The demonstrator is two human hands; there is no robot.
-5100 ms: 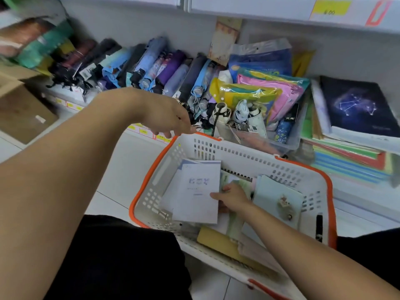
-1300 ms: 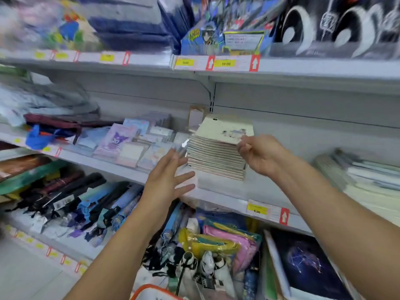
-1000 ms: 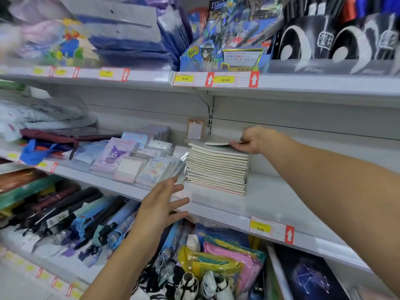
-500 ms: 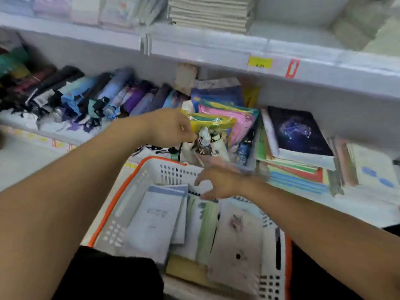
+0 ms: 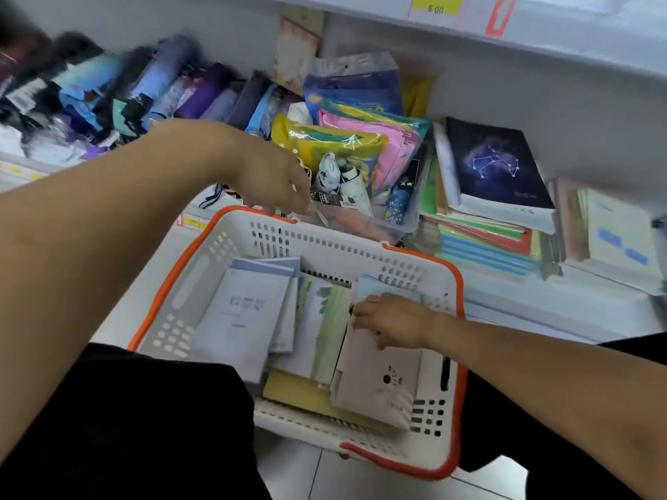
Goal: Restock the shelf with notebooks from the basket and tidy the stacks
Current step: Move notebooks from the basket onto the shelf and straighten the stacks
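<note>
A white basket with an orange rim sits low in front of me. It holds several notebooks: a pale blue notebook on the left, a green-and-white one in the middle, a yellow one underneath and a beige notebook on the right. My right hand is inside the basket; its fingers curl over the beige notebook's upper left edge and the thumb lies on the cover. My left hand rests at the basket's far rim with its fingers loosely curled downward.
Behind the basket, the bottom shelf holds folded umbrellas, a clear bin of colourful pouches and a notebook stack topped by a dark constellation cover. A shelf edge with a yellow price tag runs overhead. My dark-clothed knees flank the basket.
The view swung down from the upper shelf's notebook stack to the basket. My right hand left that stack and dropped onto the beige notebook. My left hand lowered to the basket's rim.
</note>
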